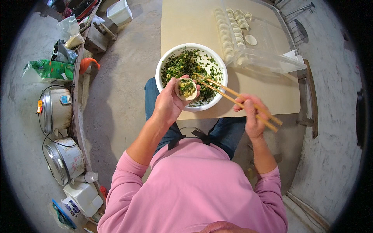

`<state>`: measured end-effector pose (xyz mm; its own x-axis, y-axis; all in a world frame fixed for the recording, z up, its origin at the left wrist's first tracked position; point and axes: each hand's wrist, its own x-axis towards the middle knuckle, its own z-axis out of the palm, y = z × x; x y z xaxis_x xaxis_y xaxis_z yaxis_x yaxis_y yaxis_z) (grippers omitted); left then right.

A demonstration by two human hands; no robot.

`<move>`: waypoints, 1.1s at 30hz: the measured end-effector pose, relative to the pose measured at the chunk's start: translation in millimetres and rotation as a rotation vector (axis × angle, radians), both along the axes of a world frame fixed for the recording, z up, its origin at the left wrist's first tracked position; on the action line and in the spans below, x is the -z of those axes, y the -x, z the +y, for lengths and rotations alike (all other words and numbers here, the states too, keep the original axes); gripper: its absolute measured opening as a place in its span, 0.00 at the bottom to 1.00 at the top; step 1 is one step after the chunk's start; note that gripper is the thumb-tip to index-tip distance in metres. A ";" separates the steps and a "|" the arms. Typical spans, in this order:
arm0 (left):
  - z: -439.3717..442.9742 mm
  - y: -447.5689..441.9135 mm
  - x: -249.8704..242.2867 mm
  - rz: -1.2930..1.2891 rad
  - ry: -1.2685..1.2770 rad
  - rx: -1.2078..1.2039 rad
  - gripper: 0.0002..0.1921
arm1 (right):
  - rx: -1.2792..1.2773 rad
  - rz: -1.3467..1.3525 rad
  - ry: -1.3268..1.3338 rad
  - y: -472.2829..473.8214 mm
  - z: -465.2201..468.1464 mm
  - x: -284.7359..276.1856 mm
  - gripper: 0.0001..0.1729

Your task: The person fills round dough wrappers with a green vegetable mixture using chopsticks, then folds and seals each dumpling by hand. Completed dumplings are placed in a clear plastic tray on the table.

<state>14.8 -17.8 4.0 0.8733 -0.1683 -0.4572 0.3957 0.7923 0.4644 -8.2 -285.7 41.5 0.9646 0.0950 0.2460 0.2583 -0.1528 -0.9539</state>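
Note:
My left hand cups a round dumpling wrapper near the front rim of a white bowl. A mound of chopped green and yellow filling sits on the wrapper, which lies unfolded. My right hand grips a pair of wooden chopsticks. Their tips reach over the bowl, close to the chopped green filling inside it. Rows of folded dumplings rest at the far right of the board, and one flat wrapper lies beside them.
A clear plastic sheet or cover stands over part of the tan tabletop. A wooden stool or chair part is beyond the right edge. Along the left wall are two metal cookers, bags and an orange container.

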 end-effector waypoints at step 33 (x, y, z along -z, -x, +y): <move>2.6 9.0 -18.4 0.027 -0.133 0.190 0.29 | -0.027 0.629 -0.490 -44.2 -9.5 18.4 0.16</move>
<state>5.8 -15.2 22.4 0.8189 -0.2653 -0.5090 0.5456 0.6349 0.5470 36.0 -295.2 23.1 0.9352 0.1420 -0.3243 -0.3534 0.3207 -0.8788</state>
